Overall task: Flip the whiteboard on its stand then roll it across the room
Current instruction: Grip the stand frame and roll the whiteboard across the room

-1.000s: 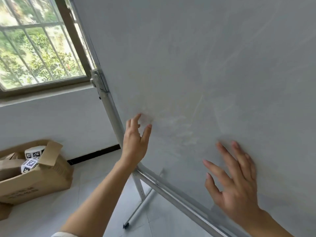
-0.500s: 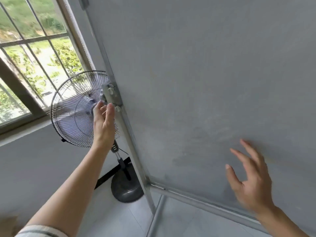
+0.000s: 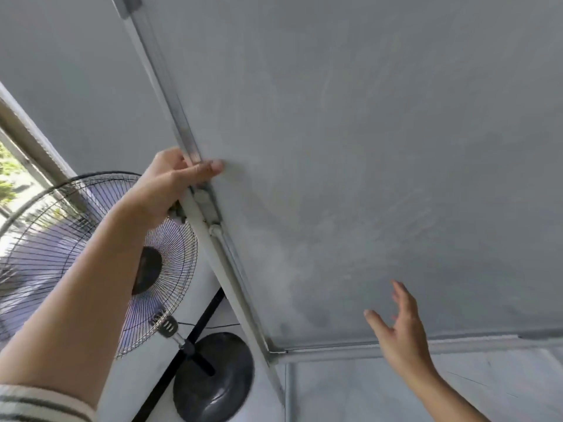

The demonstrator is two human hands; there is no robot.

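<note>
The whiteboard (image 3: 365,147) fills most of the view, a smudged grey-white panel in a metal frame. Its left frame edge (image 3: 170,95) runs diagonally down to the stand post (image 3: 237,287), with a pivot bracket (image 3: 207,205) between them. My left hand (image 3: 173,184) is wrapped around that left edge just above the bracket, thumb lying on the board face. My right hand (image 3: 399,327) hovers open, fingers spread, in front of the board's lower part near the bottom rail (image 3: 396,348); contact with the board cannot be made out.
A standing fan (image 3: 100,260) with a wire cage and a round black base (image 3: 213,376) stands just left of the stand post, against the white wall. A window (image 3: 18,166) is at the far left. Pale floor shows under the board.
My left hand has moved from the knob at the pivot bracket up onto the board's left edge and closed around it. The view has shifted closer; my right hand stays open near the lower board.
</note>
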